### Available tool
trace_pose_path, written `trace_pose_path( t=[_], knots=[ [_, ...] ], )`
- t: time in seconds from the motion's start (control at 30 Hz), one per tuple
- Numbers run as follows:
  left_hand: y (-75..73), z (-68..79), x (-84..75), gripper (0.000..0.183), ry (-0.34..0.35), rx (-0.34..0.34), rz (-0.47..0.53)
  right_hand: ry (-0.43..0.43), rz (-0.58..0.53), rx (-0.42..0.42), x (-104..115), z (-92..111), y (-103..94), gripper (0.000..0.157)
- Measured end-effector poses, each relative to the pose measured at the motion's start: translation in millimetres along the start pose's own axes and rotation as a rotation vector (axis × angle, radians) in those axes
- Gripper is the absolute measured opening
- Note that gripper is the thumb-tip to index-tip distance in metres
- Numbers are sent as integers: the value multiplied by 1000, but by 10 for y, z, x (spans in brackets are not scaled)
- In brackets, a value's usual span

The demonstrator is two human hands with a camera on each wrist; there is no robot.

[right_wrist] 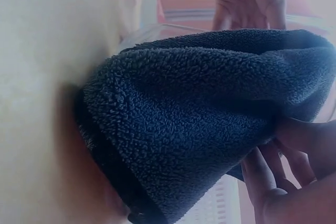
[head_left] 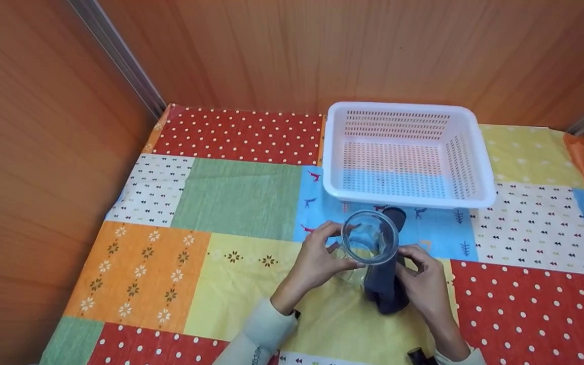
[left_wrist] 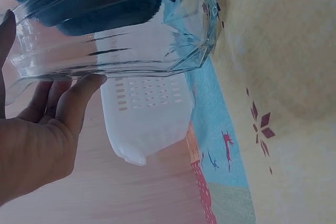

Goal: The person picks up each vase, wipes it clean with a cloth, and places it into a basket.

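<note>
My left hand point(head_left: 317, 261) grips a clear glass jar point(head_left: 368, 238) near its rim, fingers on the far side and thumb on the near side. The jar stands upright over the tablecloth, its round mouth facing up; the left wrist view shows its faceted glass wall point(left_wrist: 136, 51). Against the jar's right side, my right hand point(head_left: 426, 284) pinches a dark blue-grey fluffy cloth point(head_left: 380, 284). In the right wrist view the folded cloth point(right_wrist: 173, 103) hangs down along the jar and covers most of it.
A white perforated plastic basket point(head_left: 408, 201) sits just beyond the jar, with nothing in it. The patchwork tablecloth point(head_left: 241, 197) covers the table. Wooden panels point(head_left: 271, 56) rise behind and at the left.
</note>
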State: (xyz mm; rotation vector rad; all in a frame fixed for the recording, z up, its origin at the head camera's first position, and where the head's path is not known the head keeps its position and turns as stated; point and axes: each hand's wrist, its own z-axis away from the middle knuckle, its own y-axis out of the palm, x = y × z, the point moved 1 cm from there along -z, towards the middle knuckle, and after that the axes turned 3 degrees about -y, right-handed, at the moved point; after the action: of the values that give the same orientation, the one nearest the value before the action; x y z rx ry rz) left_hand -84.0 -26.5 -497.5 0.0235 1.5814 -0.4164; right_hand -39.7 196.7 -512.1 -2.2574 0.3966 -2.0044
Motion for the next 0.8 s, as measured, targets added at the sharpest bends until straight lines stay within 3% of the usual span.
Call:
trace_pose_path(
  t=[0.33,0.8],
  knots=[
    [10,9,27,53,12,-6,-7,20,-17,-28,-26,31,24,26],
    [9,10,33,56,8,-3,4,-55,-117,-74,128,44,38,23]
  ],
)
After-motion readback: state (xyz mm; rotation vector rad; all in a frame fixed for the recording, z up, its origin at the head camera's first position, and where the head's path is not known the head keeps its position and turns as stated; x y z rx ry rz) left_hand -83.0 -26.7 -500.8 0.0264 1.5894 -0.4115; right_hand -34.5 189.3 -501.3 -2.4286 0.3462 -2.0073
